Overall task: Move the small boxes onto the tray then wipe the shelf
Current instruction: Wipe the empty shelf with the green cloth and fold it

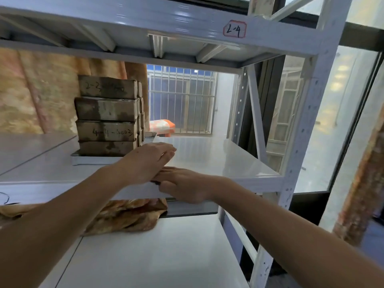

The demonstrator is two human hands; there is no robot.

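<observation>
Four small cardboard boxes (107, 116) already sit stacked on the metal tray (91, 159), far left on the middle shelf (218, 161), so by my read the moving part is done and wiping is what's left. No cloth shows in either hand. The only fabric I can spot is the patterned orange cloth (126, 217) bunched on the lower shelf, and I can't tell if that's the wiper.

Tips for the wipe: keep the cloth flat, work from the far edge toward the near lip, and steer around the tray so the stack doesn't tip.

Left hand (147, 161) reaches over the near edge, palm down, fingers straight and together, holding nothing. Right hand (182, 183) sits just beside it at the shelf's front lip, fingers loosely extended, their tips tucked under the left hand, so they're partly hidden.
</observation>
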